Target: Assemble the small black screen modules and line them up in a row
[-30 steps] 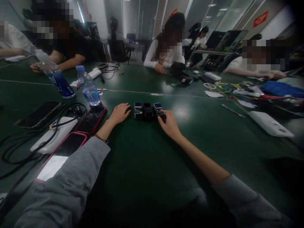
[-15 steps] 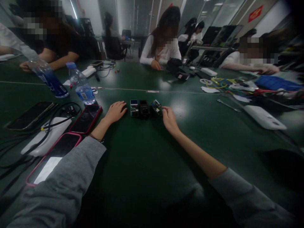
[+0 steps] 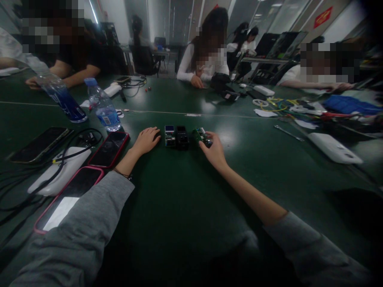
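My left hand (image 3: pixel 146 140) lies flat on the green table, fingers stretched out. Just right of its fingertips stands a small circuit board with a little screen (image 3: pixel 169 136). Beside that board is a black box-like device (image 3: pixel 181 138). My right hand (image 3: pixel 216 150) grips a green circuit board (image 3: pixel 196 135) by its right side, thumb at the near edge and fingers at the far edge. The held board is a little right of the black device, apart from it. The fingers cover part of its parts.
Left of my left arm lie phones, a red-edged one (image 3: pixel 110 150) among them, cables and a white power bank (image 3: pixel 56 173). A water bottle (image 3: pixel 109 117) and a blue-labelled bottle (image 3: pixel 70 105) stand behind. Wires (image 3: pixel 281 104) and a white device (image 3: pixel 333 147) are at right. Several people sit beyond.
My right hand has turned the circuit board, so a greener side now shows. Its thumb and fingers have spread wider around the board. My left hand stays in place.
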### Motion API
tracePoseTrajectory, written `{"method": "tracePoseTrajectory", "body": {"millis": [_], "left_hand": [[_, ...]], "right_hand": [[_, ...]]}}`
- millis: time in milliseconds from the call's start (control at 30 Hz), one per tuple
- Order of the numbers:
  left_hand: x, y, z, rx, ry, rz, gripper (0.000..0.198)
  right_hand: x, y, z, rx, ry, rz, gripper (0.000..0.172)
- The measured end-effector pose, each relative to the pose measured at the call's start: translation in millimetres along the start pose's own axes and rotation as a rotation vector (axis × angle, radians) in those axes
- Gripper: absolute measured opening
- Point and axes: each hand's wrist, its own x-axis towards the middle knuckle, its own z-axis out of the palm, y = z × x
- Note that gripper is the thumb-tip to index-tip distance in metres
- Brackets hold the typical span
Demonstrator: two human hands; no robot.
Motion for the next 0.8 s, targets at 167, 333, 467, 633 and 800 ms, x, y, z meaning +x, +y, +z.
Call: {"method": "tracePoseTrajectory", "body": {"millis": [167,333,467,633,800], "left_hand": [[-1.4,3.0,-2.6,0.006,-0.005,-0.005,0.051],[-1.8,4.1,-3.0,0.008,-0.016,-0.015,0.052],[-1.1,1.8,-1.1,-0.002,-0.005,-0.003,0.051],[-1.0,2.2,-1.1,0.000,0.001,0.000,0.051],[-1.3,5.4,-2.7,0.021,-0.019,-0.012,0.052]], "right_hand": [[2.3,3.4,-1.0,0.043,-0.039,0.144,0.049],[7.2,16.0,2.4,-0.044,0.009,0.105,0.050],[8.3,22.6,5.2,-0.042,0.044,0.124,0.054],[9.2,15.1,5.0,-0.058,0.031,0.090,0.073],[17.2,5.6,-4.1,-0.146,-0.070,0.058,0.067]]}}
